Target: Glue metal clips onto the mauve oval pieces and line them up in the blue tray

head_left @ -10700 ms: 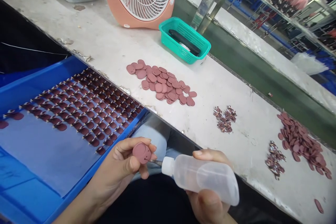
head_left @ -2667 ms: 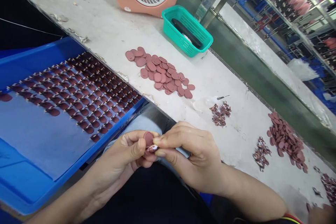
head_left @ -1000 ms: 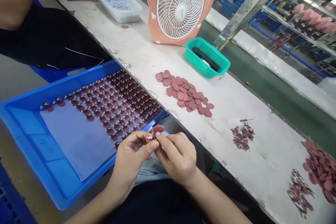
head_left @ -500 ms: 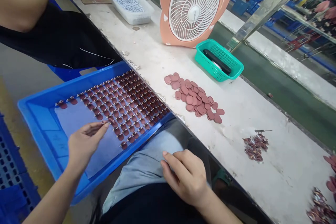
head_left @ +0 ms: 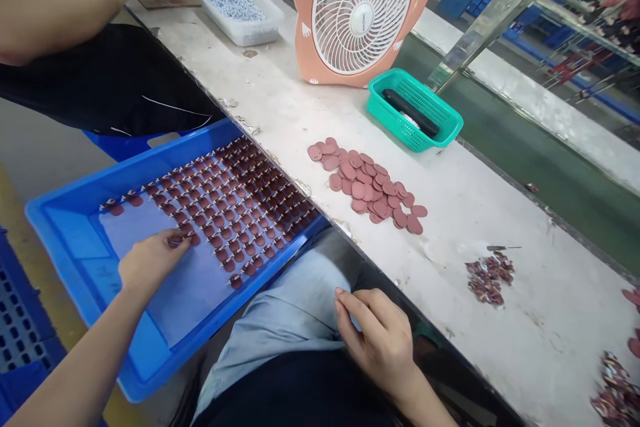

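My left hand (head_left: 153, 259) is over the blue tray (head_left: 60, 227), thumb and fingers pinched on a small maroon oval piece (head_left: 195, 239) at the edge of the laid-out rows. Those rows hold many similar maroon pieces (head_left: 235, 213) with small pale ends, lying on a light sheet (head_left: 187, 300) in the tray. Above my lap, my right hand (head_left: 383, 340) is loosely curled, thumb and forefinger tips close together, with nothing visible between them. On the bench, nearest to that hand, lies a spread heap of flat dusty-red ovals (head_left: 370, 187).
A green basket (head_left: 415, 110) holding a black object stands before an orange fan (head_left: 365, 13). Small maroon parts (head_left: 490, 279) lie beside a thin tool (head_left: 503, 248). A white bin (head_left: 237, 10) holds small bluish-white pieces. At upper left, a co-worker's arm (head_left: 65, 0) reaches over the bench.
My left hand has moved slightly left and down onto the sheet with the maroon piece. My right hand has shifted right. The co-worker's hand has come into view over the board.
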